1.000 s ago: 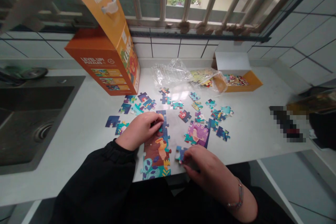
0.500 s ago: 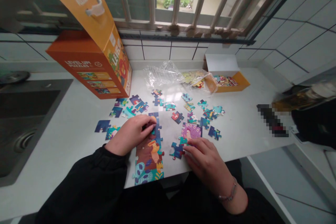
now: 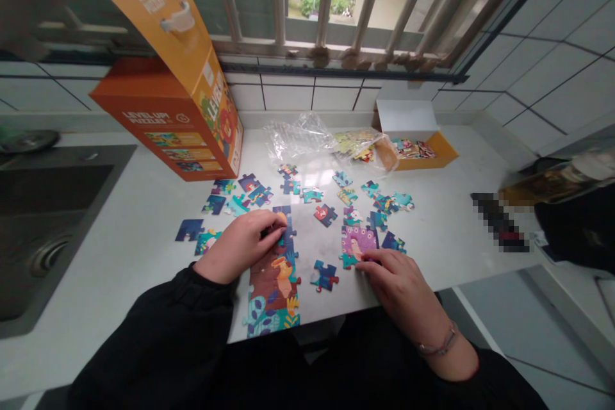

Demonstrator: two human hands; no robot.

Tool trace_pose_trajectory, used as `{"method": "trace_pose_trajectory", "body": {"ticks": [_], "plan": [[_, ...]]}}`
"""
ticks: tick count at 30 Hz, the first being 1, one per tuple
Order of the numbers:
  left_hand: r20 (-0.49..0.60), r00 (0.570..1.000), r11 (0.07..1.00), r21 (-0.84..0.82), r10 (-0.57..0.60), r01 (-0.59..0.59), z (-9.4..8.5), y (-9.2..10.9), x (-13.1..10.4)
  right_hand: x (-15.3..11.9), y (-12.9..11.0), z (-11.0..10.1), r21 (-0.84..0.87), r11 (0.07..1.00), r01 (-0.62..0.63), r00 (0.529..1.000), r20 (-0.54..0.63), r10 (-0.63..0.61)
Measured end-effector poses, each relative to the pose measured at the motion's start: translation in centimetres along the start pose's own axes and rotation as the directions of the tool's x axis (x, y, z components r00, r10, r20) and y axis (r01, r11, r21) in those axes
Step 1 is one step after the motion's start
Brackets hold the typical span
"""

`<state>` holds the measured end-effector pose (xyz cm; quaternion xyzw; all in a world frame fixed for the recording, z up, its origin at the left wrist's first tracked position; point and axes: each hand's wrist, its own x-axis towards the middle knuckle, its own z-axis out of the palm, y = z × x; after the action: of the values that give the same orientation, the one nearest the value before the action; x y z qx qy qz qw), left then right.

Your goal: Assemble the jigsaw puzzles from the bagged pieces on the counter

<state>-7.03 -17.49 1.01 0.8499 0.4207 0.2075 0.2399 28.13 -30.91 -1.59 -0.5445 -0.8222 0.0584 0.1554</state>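
A partly joined jigsaw puzzle strip (image 3: pixel 275 282), brown and teal with an orange figure, lies on the counter under my left hand (image 3: pixel 245 240). That hand has its thumb and fingers pressed together over the strip's upper part; what is between the fingertips is hidden. My right hand (image 3: pixel 396 278) pinches the lower right corner of a purple puzzle section (image 3: pixel 358 242) that lies on the counter. Just left of my right fingers sits a loose dark blue puzzle piece (image 3: pixel 325 275). Between the hands, farther back, lies a puzzle piece with a red figure (image 3: pixel 325 214).
Several loose pieces lie around. Behind them are a clear plastic bag (image 3: pixel 300 138) and an orange tray box (image 3: pixel 425 154) with more pieces. A tall orange puzzle box (image 3: pixel 163 122) stands at left, beside the sink (image 3: pixel 113 157). A barred window is behind.
My right hand has slid the purple section to the right, away from the loose dark blue piece, and nudged pieces beside it. My left hand has stayed in place.
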Motion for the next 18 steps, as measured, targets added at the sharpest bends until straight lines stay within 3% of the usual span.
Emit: {"method": "trace_pose_trajectory", "body": {"ticks": [6, 12, 15, 18], "plan": [[-0.009, 0.998, 0.994, 0.090, 0.055, -0.054, -0.8, 2.4, -2.5, -0.8, 0.1, -1.0, -0.008, 1.000, -0.024, 0.999, -0.038, 0.024], [0.015, 0.991, 0.991, 0.022, 0.132, -0.132, 0.8, 6.4, -8.1, 1.0, -4.3, 0.2, 0.081, 0.993, 0.080, 0.995, -0.068, -0.075], [-0.025, 0.995, 0.993, 0.060, 0.101, -0.099, 2.0, 6.8, -10.5, 2.3, -5.8, 0.8, 0.119, 0.990, 0.077, 0.997, 0.005, -0.078], [-0.088, 0.992, 0.989, 0.128, 0.086, -0.074, 2.6, 6.0, -12.4, 3.2, -6.1, 1.0, 0.152, 0.986, 0.066, 0.994, 0.077, -0.078]]}}
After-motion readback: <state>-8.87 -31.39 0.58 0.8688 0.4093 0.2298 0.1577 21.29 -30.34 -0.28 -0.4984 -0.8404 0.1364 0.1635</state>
